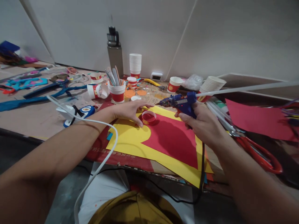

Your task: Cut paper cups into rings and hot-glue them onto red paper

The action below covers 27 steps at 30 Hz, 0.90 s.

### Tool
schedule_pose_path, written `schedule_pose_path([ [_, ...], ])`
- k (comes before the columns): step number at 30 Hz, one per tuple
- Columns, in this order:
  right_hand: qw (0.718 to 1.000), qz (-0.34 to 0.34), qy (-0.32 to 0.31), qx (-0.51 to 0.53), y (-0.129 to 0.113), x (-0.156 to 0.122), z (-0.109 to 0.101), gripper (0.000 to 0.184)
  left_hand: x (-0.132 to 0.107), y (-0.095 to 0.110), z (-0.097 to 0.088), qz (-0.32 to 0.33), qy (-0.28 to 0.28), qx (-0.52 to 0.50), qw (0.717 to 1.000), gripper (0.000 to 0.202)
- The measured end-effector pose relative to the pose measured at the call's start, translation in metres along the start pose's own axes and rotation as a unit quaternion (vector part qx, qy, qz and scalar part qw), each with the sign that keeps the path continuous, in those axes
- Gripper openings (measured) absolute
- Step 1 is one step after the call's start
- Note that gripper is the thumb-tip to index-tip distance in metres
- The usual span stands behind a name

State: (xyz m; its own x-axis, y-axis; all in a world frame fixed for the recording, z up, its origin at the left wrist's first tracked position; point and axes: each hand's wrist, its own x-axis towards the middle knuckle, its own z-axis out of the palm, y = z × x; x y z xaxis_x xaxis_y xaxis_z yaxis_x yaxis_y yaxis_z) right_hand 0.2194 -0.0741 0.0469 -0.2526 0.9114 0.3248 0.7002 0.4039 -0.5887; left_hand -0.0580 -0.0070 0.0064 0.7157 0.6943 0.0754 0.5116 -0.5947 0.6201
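Note:
In the head view my right hand (198,123) is wrapped round the handle of a blue glue gun (181,102). A long whitish glue stick (245,88) sticks out of the gun's back, and its nozzle points left, towards my left hand (129,112). That hand is open, thumb and fingers apart, beside a red paper-cup ring (146,122); whether it touches the ring I cannot tell. Under the ring lies a red paper sheet (173,137) with a curved cut-out at its left. Yellow paper (130,143) lies beneath the red sheet.
A cup of pens (116,93), a stack of paper cups (135,63) and yellow-handled pliers (153,82) stand or lie behind. Red-handled scissors (261,155) are at the right. A white cable (114,140) crosses my left forearm; a dark cord (202,168) hangs over the table edge.

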Motion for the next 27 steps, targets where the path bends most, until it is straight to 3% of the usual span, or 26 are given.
schedule_pose_path([
  [11,1.000,-0.001,0.013,0.006,-0.003,-0.002,0.001,0.029,-0.004,0.010,0.000,-0.045,-0.024,0.070,0.996,0.095],
  [27,1.000,-0.009,0.016,-0.016,-0.002,-0.002,0.001,0.035,-0.006,0.027,0.014,-0.066,0.045,0.172,0.982,0.089],
])
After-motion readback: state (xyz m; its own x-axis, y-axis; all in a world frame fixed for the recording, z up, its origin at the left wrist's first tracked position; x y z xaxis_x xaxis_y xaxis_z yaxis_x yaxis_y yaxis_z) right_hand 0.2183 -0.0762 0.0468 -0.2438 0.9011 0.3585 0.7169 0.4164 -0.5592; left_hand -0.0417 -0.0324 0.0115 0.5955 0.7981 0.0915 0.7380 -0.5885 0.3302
